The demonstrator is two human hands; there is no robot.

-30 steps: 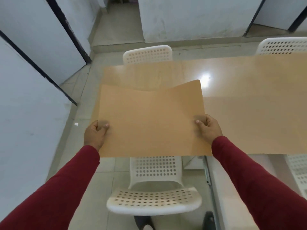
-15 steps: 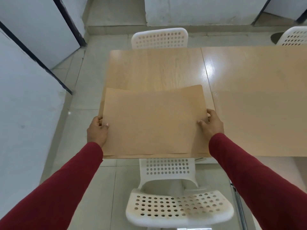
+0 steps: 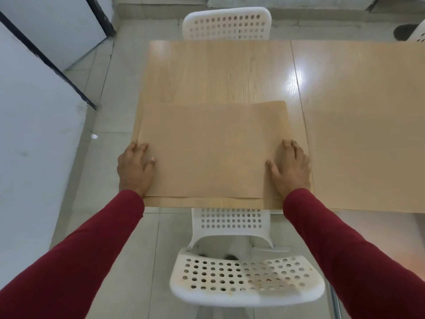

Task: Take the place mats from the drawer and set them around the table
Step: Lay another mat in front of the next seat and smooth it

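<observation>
At far left, pale wall panels (image 3: pixel 34 134) with dark edge strips run diagonally, leaving a strip of tiled floor (image 3: pixel 108 107) between them and the table (image 3: pixel 218 72). The left hand (image 3: pixel 134 168) lies flat, fingers straight and together, on the left edge of the place mat (image 3: pixel 211 150), which reaches the table's left edge there. The mat lies flat on the near part of the table, its front edge just short of the table's front edge. The right hand (image 3: pixel 291 168) presses flat on the mat's right edge, fingers straight. One white perforated chair (image 3: pixel 246 279) stands below the near edge, another (image 3: pixel 226 24) at the far side. A second place mat (image 3: pixel 368 157) lies to the right.
</observation>
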